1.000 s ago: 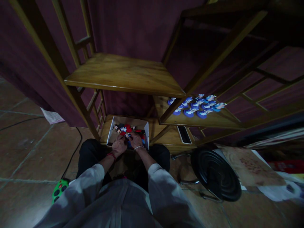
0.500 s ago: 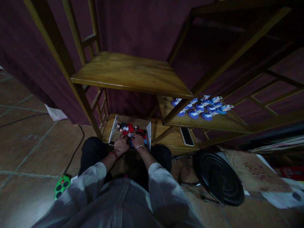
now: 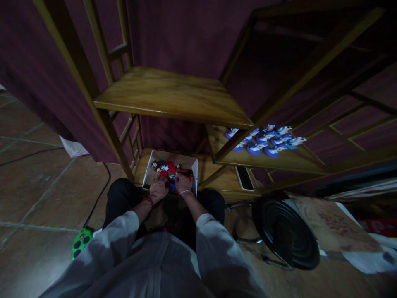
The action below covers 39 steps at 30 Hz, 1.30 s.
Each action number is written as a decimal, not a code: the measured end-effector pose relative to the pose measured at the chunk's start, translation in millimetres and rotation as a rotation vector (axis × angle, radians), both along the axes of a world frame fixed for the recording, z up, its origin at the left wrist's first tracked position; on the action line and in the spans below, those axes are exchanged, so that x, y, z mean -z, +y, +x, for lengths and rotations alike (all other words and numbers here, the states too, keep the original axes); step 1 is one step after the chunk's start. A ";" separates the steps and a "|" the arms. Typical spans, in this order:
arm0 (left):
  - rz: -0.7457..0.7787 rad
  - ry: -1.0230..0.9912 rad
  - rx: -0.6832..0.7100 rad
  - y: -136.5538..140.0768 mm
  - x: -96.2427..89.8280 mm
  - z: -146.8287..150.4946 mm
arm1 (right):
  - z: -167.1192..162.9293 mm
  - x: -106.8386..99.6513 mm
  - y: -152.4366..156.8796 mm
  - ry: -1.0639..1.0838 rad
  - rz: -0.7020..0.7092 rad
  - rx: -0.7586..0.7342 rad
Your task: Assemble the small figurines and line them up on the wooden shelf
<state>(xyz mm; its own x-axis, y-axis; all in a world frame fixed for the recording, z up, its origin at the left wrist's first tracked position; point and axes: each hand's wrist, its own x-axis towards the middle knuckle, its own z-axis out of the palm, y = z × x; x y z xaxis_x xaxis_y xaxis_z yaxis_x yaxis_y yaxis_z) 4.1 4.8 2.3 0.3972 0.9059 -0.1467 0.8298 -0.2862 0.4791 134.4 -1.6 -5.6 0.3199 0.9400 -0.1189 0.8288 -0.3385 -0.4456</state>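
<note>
A shallow white-walled box (image 3: 148, 169) lies on the low shelf between my knees. Inside it are several small figurines (image 3: 163, 168) in red, blue and black, lying close together. My left hand (image 3: 159, 188), with a red bead bracelet at the wrist, reaches over the front of the box, its fingers curled at a figurine (image 3: 171, 177). From the right, my right hand (image 3: 183, 183), wearing a pale bracelet, closes its fingers on the same figurine. The hands partly cover it, and their fingertips are hard to make out.
Several blue-and-white figurines (image 3: 256, 147) stand on the right shelf (image 3: 229, 156). A phone (image 3: 245, 179) lies lower down. An upper shelf board (image 3: 173, 97) overhangs the box. A black round stool (image 3: 285, 234) is at right; a green game controller (image 3: 82, 243) lies at left.
My right hand has shifted slightly right, its fingers drawn in more at the figurine. My left hand stays nearly in place. The box and shelf figurines have not moved.
</note>
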 end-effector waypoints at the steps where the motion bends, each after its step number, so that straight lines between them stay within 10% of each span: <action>1: -0.004 -0.002 -0.002 0.0 0.2 0.0 | 0.1 0.4 -0.2 0.003 0.008 0.003; 39: -0.221 -0.123 -0.162 18.9 12.4 1.4 | 13.1 10.0 -20.5 0.335 0.186 -0.144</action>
